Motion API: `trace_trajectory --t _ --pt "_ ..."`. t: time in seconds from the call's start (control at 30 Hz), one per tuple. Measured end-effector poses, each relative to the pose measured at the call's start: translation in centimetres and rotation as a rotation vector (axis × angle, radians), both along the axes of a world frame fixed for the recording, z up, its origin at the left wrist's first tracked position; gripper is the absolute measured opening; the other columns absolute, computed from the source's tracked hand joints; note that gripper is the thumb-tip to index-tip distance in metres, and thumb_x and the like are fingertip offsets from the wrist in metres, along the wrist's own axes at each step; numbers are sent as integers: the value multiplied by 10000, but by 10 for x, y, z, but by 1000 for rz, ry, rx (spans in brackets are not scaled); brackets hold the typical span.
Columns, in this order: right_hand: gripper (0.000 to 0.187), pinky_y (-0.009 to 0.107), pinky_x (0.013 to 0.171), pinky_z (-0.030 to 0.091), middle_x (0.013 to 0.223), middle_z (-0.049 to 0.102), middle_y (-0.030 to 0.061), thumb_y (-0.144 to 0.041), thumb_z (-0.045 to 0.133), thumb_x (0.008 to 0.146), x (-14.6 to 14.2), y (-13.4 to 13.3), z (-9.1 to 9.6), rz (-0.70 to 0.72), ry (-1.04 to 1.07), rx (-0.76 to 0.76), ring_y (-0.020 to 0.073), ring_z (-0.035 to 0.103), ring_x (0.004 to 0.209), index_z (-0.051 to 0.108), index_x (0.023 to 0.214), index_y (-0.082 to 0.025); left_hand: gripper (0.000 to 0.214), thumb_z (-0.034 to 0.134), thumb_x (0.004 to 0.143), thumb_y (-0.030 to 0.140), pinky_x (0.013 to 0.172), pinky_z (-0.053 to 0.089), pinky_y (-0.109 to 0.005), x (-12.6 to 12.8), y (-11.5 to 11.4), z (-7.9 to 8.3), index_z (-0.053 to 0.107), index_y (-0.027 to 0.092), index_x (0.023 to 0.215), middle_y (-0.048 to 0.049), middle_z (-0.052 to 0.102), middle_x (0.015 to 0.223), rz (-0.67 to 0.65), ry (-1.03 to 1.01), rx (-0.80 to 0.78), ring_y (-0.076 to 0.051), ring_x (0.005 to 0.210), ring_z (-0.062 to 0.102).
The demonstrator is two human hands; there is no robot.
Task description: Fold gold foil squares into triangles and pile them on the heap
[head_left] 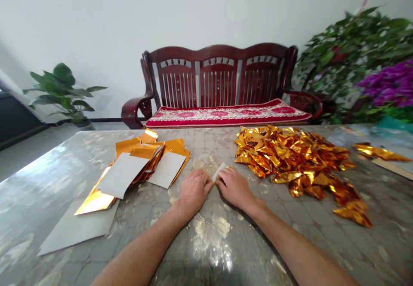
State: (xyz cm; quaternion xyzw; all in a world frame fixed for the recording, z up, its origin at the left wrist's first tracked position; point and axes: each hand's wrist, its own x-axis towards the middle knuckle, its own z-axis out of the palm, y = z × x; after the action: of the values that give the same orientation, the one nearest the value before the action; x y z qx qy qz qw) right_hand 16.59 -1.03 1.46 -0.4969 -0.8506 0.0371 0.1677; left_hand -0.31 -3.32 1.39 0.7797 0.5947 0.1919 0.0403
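Observation:
Both my hands meet at the middle of the table around one small piece of foil paper (pixel 220 171), its whitish side showing between them. My left hand (pixel 195 188) pinches its near left edge between thumb and fingers. On the other side my right hand (pixel 236 187) has its fingers closed on the same paper, covering much of it. Left of my hands lie loose stacks of gold foil paper sheets (pixel 135 150), some with their pale backs up. To the right spreads a heap of folded gold foil pieces (pixel 284 152).
A patterned cover lies over the table (pixel 206 251). Beyond its far edge stands a dark red wooden bench (pixel 217 79) with a floral cushion. Potted plants (pixel 64 90) flank it, and purple flowers (pixel 390 84) and clear plastic sit at the right.

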Motion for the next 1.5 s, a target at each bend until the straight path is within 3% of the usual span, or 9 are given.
trace_trajectory --t 0.43,0.6,0.83,1.1,1.3,1.5 --pt "138 257 670 336 815 642 3 -259 617 857 6 0 2 -88 139 -82 158 557 787 563 741 -208 203 549 905 330 786 403 -322 5 0 6 684 218 803 -56 634 921 60 85 -15 -221 890 579" --pt "153 243 704 362 813 641 11 -245 579 878 14 4 1 -81 187 -104 154 565 801 583 731 -205 220 537 908 346 793 402 -322 5 0 6 690 213 820 -62 637 940 69 97 -26 -220 900 580" --pt "209 240 724 361 822 659 19 -276 549 913 16 8 2 -46 148 -104 151 582 824 622 731 -204 222 533 908 341 806 398 -330 5 1 5 690 216 813 -59 638 934 73 95 -25 -223 908 574" --pt "272 253 589 289 706 659 1 -354 616 867 17 11 5 -170 115 -158 135 562 665 615 640 -204 243 536 909 362 820 402 -340 5 1 8 708 210 828 -73 642 952 83 93 -45 -233 928 575" --pt "329 259 600 289 757 696 21 -347 500 954 18 10 9 -139 64 -156 141 592 710 659 707 -200 227 543 904 342 821 408 -346 6 1 10 710 212 822 -71 647 944 92 102 -54 -237 931 583" --pt "281 264 592 270 773 708 22 -371 541 930 16 10 5 -205 60 -118 154 606 727 653 731 -207 216 551 899 334 821 404 -345 7 2 8 707 212 813 -69 648 948 94 99 -33 -232 923 576"
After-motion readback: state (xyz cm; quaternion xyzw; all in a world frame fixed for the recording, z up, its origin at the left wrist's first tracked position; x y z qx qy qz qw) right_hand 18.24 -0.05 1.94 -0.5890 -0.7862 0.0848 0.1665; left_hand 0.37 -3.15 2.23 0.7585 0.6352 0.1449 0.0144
